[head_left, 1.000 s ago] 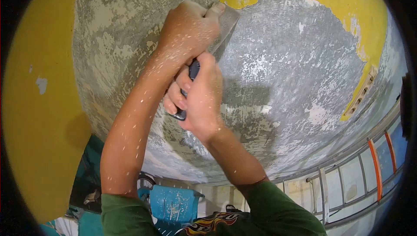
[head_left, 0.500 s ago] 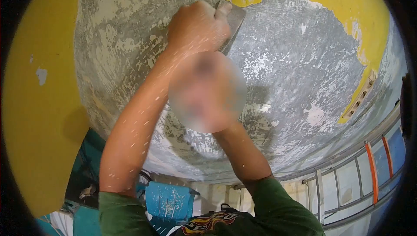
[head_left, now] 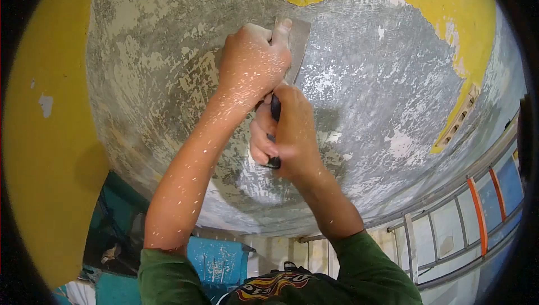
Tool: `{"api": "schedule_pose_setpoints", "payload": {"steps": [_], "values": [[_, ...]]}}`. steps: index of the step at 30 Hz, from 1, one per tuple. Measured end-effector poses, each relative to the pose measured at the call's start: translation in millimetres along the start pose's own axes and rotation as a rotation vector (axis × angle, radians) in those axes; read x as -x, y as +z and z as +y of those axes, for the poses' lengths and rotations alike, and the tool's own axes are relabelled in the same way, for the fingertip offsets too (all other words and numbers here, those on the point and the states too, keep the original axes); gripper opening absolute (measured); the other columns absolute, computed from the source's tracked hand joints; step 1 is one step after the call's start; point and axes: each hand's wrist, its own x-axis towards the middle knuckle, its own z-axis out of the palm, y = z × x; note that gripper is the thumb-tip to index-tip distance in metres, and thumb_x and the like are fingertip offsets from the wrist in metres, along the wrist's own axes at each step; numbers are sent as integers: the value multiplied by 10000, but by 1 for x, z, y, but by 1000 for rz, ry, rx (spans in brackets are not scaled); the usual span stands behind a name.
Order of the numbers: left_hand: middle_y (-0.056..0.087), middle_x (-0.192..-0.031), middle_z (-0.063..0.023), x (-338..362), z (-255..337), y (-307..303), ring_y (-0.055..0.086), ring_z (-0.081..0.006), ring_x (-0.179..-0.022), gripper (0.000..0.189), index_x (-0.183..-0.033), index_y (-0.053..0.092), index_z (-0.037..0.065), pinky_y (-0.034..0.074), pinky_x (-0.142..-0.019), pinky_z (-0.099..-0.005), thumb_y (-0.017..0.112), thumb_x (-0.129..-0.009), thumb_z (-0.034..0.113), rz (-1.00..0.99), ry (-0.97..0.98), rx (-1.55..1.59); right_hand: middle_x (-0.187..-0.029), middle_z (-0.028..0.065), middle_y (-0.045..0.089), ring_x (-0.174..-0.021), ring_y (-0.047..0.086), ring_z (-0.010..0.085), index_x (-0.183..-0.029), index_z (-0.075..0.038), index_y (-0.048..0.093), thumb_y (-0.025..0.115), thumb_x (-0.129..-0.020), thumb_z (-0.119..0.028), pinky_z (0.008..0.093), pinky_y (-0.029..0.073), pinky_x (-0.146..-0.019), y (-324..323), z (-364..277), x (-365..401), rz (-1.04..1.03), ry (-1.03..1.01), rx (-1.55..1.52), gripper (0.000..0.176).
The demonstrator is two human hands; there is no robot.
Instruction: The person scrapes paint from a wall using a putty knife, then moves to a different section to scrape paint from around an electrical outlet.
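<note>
My right hand (head_left: 295, 128) is closed around the black handle (head_left: 274, 108) of a scraper. The scraper's broad metal blade (head_left: 300, 38) points up against the wall (head_left: 370, 69), which is scraped to grey with pale flecks. Higher up, my left hand (head_left: 255, 58) grips the blade, its thumb lying along the metal and its other fingers curled, partly hidden. Pale chips dot both forearms. Yellow paint (head_left: 455, 1) with a ragged edge borders the bare patch above and on the right.
A ladder (head_left: 443, 243) with orange bands lies at the lower right. Below me is a blue plastic chair (head_left: 216, 260) sprinkled with chips. A narrow strip with several holes (head_left: 457, 122) sits in the wall at right. Yellow wall (head_left: 50, 164) fills the left side.
Both hands and the scraper have moved down the wall. More of the blade's face shows now. The right hand, blurred over earlier, is now visible on the handle.
</note>
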Motion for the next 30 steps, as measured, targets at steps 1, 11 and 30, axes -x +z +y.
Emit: {"api": "schedule_pose_setpoints", "payload": {"steps": [1,11,30], "values": [[543,-486,-111,-3,3,5,523,-223,-477,622,-577,621,-15,455,-562,-417,571,-963,471,33,3,12,-496,-4,294,-296,256,121,-812,-77,436,401,-995,-273,301,259,-260,-5,-4,1,-1,-1,37,270],[536,-484,-98,-2,23,13,515,-199,-470,604,-583,636,-15,439,-545,-384,577,-961,451,32,-126,207,-497,-21,274,-308,249,95,-819,-97,431,419,-989,-279,287,255,-260,-9,-30,12,-32,14,126,250],[567,-526,-170,0,39,25,578,-302,-527,585,-625,644,-52,481,-616,-436,544,-971,409,53,-112,216,-498,-47,265,-316,236,68,-823,-127,457,433,-1005,-266,264,203,-280,-27,-54,19,-52,58,197,229]]}}
